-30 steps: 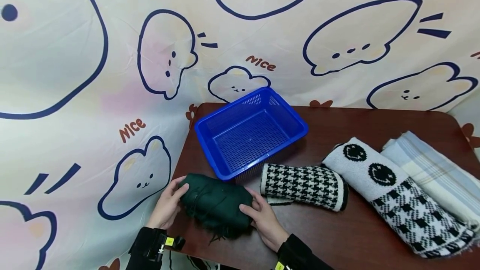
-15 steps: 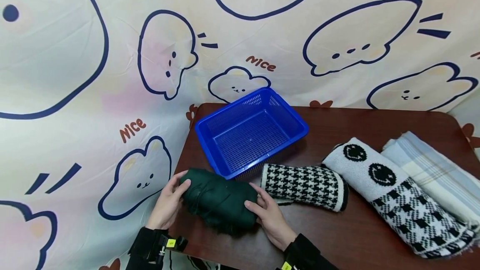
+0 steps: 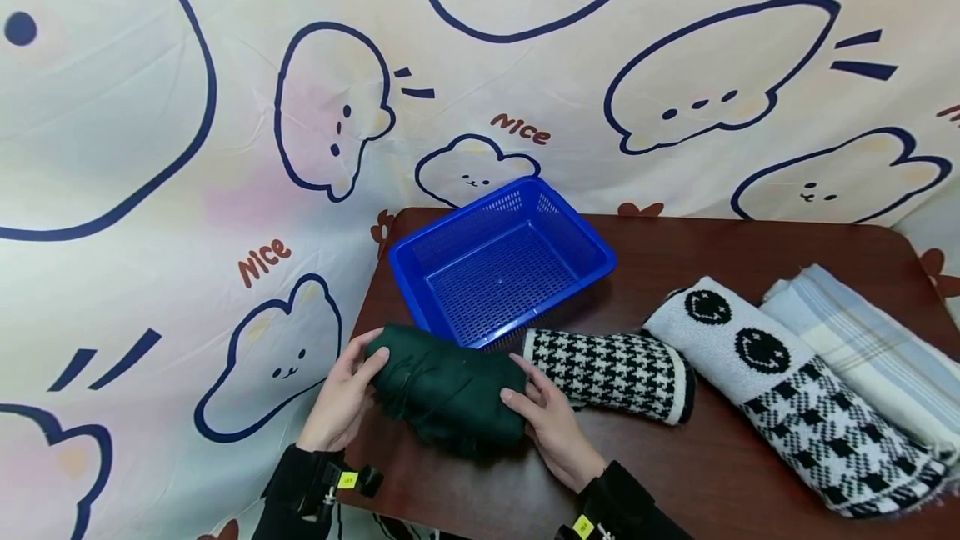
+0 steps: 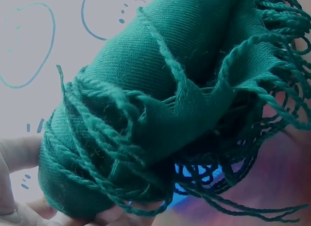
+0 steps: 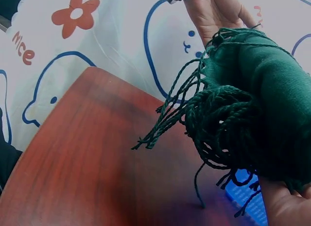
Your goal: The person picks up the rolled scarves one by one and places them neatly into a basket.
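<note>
A rolled dark green scarf (image 3: 450,390) with twisted fringe (image 5: 223,119) is held between both hands, above the table's near left part. My left hand (image 3: 341,398) grips its left end, thumb on top and the other fingers underneath. At the right end my right hand (image 3: 555,427) grips it in the same way. Just beyond the scarf stands a blue plastic basket (image 3: 596,261) with nothing in it; the scarf overlaps its near corner in the head view. A rolled houndstooth scarf (image 3: 607,373) lies close to the right hand's fingertips.
Right of the houndstooth roll lies a folded black-and-white scarf with smiley faces (image 3: 795,390). Beside it is a folded pale blue and cream striped scarf (image 3: 862,340). The brown table (image 3: 660,473) ends at a patterned cloth backdrop (image 3: 570,90) behind and on the left.
Both hands have lifted the green scarf and carried it slightly to the right and toward the basket. Its hanging fringe no longer shows below it in the head view.
</note>
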`<state>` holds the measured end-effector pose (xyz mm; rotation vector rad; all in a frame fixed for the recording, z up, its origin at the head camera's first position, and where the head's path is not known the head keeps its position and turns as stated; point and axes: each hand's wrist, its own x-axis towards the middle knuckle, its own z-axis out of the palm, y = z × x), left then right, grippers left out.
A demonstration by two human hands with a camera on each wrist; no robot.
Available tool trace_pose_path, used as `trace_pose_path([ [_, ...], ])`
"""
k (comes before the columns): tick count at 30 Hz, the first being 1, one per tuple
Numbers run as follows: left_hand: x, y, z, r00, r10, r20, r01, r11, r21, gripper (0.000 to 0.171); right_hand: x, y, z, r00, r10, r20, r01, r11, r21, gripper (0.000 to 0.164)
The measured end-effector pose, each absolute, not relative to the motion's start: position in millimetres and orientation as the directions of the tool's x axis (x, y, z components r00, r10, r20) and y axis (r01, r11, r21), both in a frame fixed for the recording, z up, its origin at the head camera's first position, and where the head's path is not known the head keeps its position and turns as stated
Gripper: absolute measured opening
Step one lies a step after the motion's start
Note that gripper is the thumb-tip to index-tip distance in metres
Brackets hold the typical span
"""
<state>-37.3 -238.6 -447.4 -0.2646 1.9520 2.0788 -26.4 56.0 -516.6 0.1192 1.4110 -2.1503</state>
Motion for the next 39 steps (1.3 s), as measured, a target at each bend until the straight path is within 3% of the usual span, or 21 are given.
trace_pose_path([
  [8, -47.4, -231.1, -439.1, -0.949, 0.1, -0.3, -0.306, -0.051, 0.951, 0.05, -35.9, 67.0, -506.9, -0.854, -0.39, -0.346, 0.472, -0.298, -0.829, 0.066],
  [26, -70.2, -201.8, -431.5, -0.952, 0.095, -0.291, -0.303, -0.146, 0.942, 0.043, -75.0, 100.6, -489.1, -0.878, -0.351, -0.325, 0.4, -0.169, -0.901, 0.065],
  [39, -85.9, -186.2, -429.4, -0.963, 0.068, -0.262, -0.27, -0.193, 0.943, 0.046, -104.7, 115.3, -474.9, -0.893, -0.368, -0.259, 0.339, -0.172, -0.925, 0.062],
])
